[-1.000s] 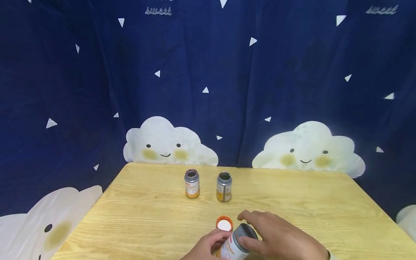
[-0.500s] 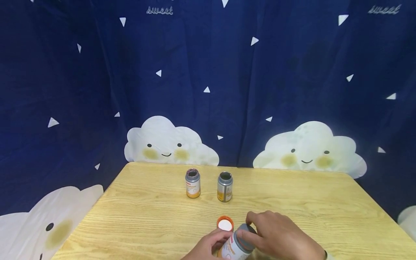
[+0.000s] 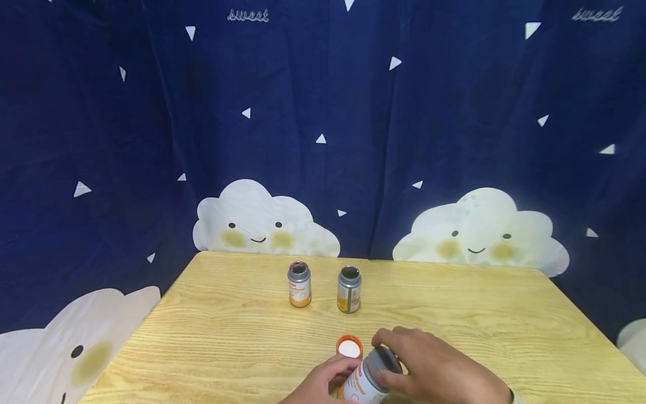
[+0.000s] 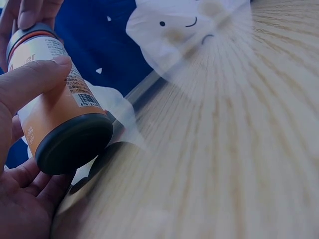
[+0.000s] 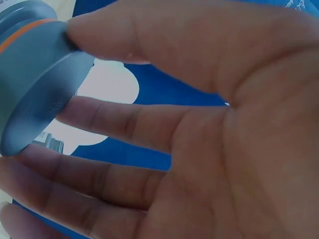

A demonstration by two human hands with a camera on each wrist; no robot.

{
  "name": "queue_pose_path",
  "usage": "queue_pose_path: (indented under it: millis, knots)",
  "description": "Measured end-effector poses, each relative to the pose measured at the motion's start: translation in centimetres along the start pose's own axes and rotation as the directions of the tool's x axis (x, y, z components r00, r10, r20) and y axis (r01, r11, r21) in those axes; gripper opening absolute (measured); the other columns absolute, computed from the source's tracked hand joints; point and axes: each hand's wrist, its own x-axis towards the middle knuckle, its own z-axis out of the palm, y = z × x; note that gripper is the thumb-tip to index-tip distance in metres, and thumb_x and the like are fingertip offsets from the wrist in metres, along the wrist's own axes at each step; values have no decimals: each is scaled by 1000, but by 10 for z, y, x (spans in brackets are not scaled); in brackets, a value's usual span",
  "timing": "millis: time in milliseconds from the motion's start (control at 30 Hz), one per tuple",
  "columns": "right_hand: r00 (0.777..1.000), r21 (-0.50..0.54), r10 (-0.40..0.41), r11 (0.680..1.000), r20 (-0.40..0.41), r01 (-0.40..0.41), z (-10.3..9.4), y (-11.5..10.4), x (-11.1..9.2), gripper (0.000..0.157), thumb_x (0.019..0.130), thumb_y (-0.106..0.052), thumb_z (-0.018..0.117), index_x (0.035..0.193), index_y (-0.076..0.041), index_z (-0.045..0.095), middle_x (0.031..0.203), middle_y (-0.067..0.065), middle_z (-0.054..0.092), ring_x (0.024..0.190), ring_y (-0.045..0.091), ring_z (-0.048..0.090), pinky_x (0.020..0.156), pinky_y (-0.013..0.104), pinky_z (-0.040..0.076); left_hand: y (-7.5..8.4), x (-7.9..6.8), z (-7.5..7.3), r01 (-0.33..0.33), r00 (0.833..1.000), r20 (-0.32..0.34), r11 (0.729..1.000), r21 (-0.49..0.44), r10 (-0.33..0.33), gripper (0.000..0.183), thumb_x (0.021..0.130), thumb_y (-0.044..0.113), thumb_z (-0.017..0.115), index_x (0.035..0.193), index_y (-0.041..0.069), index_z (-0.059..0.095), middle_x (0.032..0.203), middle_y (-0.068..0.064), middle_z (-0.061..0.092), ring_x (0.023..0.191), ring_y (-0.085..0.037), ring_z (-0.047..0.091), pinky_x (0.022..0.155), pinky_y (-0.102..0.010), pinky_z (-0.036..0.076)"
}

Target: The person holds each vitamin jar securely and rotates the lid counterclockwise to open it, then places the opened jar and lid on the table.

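A supplement bottle with a white and orange label lies tilted in my left hand, its grey cap end up to the right. In the left wrist view, the thumb lies across the label of the bottle, whose dark base faces the camera. My right hand holds the grey cap between thumb and fingers. Seen from the right wrist, the thumb presses one side of the cap and fingertips touch the other. An orange band shows at the cap's lower edge.
Two open grey bottles stand upright farther back, a left one and a right one. An orange-rimmed round lid with a white inside is just beyond my left fingers. The wooden table meets a blue curtain.
My right hand's fingers have turned about the cap one way and then back, near where they were a second ago. The left hand and the bottle have stayed almost still.
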Motion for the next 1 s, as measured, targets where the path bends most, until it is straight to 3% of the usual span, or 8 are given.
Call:
queue_pose_path:
  millis: [200,400,600,767,1000]
  knots:
    - [999,16,-35,999,0,35,-1,-1,0,31,83,-37,74,109,-26,60,85,-17,53,74,5,49,64,26,46,2,0,-1,4,1000,-11,1000,22,-4,52,87,17,72,134,9,53,123,1,52,111,-7,53,96,-21,42]
    - [999,-34,10,999,-42,-12,-1,-2,-3,43,83,-51,69,116,-25,58,88,-17,53,77,6,50,67,31,47,4,0,0,3,1000,-13,1000,19,-2,52,86,17,72,134,10,53,123,0,52,111,-7,53,97,-21,41]
    - [991,-85,81,992,-102,-90,1,-3,-2,42,86,-62,58,99,-22,60,75,-13,52,66,6,47,58,30,43,3,0,0,-14,1000,0,1000,14,14,52,87,19,70,135,7,52,123,0,52,113,-7,52,98,-22,41]
    - [981,-161,52,983,-186,-83,3,-1,-2,45,88,-65,52,88,-21,59,67,-14,49,58,3,44,51,28,38,3,0,0,-26,1000,-8,999,19,27,52,87,19,72,134,9,52,122,1,52,113,-8,53,99,-23,41]
    - [981,-154,69,983,-179,-97,5,0,-1,46,87,-65,54,87,-20,63,71,-13,55,61,5,49,53,31,42,4,0,0,-7,1000,1,1000,17,7,52,87,18,70,135,10,52,124,0,51,113,-8,52,97,-23,42]
